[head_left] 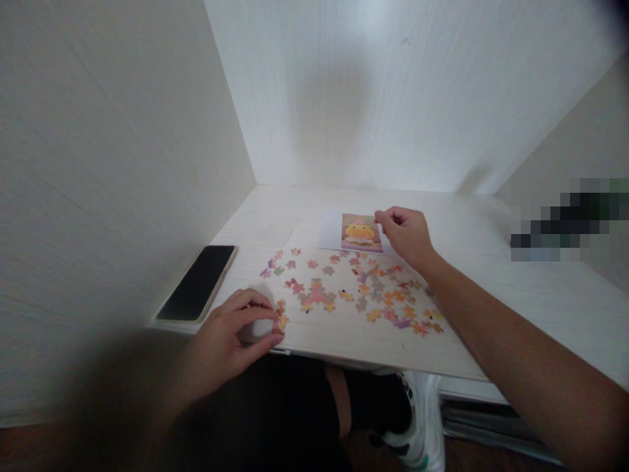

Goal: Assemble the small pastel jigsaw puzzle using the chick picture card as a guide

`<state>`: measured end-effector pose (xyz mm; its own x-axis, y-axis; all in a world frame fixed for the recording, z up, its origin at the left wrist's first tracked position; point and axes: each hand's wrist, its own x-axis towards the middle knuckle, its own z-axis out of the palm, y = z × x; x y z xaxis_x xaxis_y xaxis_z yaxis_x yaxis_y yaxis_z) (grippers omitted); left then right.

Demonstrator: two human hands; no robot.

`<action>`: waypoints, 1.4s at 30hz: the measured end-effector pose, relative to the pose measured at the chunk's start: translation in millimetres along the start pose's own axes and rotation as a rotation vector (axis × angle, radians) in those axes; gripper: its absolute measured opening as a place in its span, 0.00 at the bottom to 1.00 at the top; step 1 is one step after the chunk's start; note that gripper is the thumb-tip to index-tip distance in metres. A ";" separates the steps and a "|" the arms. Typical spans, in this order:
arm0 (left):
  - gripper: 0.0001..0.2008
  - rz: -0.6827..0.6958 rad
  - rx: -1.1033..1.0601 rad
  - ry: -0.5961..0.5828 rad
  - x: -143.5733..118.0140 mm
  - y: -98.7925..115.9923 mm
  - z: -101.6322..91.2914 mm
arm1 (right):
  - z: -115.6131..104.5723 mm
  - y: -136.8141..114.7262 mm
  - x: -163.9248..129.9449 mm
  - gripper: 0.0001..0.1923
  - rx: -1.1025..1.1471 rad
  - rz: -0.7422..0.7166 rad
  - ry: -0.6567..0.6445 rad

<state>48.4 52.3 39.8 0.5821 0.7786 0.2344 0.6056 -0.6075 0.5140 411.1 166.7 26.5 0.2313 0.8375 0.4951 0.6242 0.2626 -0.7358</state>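
Your left hand [230, 337] pinches a light, thin orange cardboard puzzle piece [282, 322] by its edges while your right hand's [405, 235] fingertips grip the small printed reference picture [358, 233].

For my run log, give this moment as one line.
left hand: pinching puzzle piece | right hand: on picture card | loose pieces on desk | phone left
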 end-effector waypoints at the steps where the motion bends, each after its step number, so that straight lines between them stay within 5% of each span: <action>1: 0.07 -0.002 -0.013 0.007 -0.1 0.1 0.3 | 0.0 0.4 -0.1 0.18 -0.003 -0.005 -0.002; 10: 0.10 0.004 -0.069 0.017 -1.2 -1.0 1.3 | 0.6 -0.4 0.2 0.18 0.001 0.013 -0.012; 22: 0.15 0.054 -0.037 -0.115 9.4 0.7 -10.7 | 2.3 -8.2 -2.9 0.18 0.034 0.011 -0.030; 36: 0.05 -0.068 -0.043 -0.248 31.4 16.7 -10.5 | 3.5 -17.0 -6.8 0.19 0.049 -0.045 -0.057; 42: 0.07 -0.114 -0.069 -0.206 30.8 21.6 -9.2 | 2.7 -28.7 -10.8 0.18 0.093 -0.063 -0.130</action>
<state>74.4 64.7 65.6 0.6147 0.7888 0.0016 0.6398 -0.4997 0.5840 388.6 151.4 41.0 0.0923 0.8713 0.4819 0.5615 0.3541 -0.7478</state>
